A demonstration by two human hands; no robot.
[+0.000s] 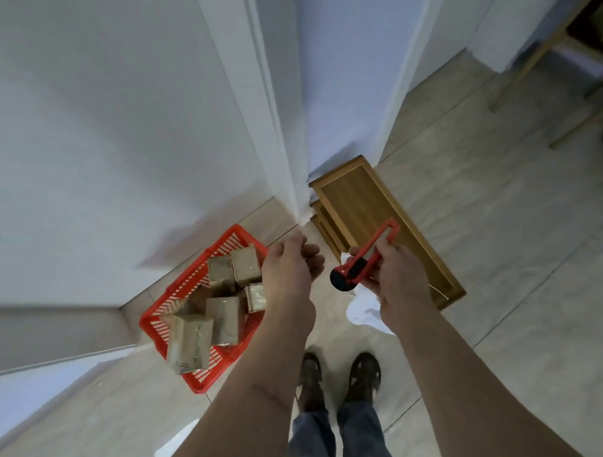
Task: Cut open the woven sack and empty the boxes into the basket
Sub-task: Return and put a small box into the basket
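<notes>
A red plastic basket [159, 315] stands on the tiled floor against the white wall, holding several brown taped cardboard boxes [224, 320]. My right hand [394, 276] grips a red and black utility knife [366, 257], raised above the floor. My left hand [291, 266] hangs beside it with relaxed fingers, holding nothing, over the basket's right edge. A crumpled white woven sack [364, 311] lies on the floor beneath my right hand, mostly hidden by it.
A low wooden nesting table [367, 198] stands at the wall corner, right of the basket. Wooden chair legs [526, 59] show at the top right. My two feet [339, 377] stand on the tiles below. A white scrap [177, 444] lies near the bottom.
</notes>
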